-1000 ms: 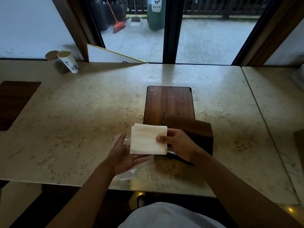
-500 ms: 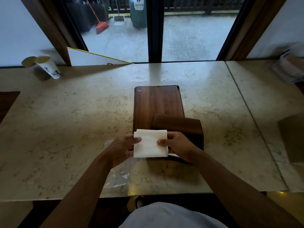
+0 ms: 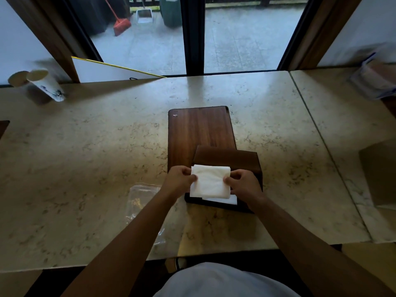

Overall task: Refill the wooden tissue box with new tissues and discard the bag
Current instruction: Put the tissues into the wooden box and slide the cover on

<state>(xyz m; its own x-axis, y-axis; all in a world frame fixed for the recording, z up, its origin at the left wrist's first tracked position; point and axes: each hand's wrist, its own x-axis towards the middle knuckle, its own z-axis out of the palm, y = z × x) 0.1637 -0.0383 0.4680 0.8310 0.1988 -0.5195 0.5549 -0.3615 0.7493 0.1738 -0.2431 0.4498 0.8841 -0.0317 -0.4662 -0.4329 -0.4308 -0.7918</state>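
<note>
2 paper cups (image 3: 46,85) far left on marble counter (image 3: 85,168); wooden board (image 3: 199,127) at centre; red broom (image 3: 121,25), dustpan (image 3: 144,13) outside.

Both bare forearms reach forward from the near edge and converge at centre. Left hand (image 3: 179,181): fingers curled, thumb on top, pinching the left edge of the tissues (image 3: 211,181). Right hand (image 3: 243,183): fingers curled, knuckles up, gripping the right edge. Wrists level, hands apart.
</note>
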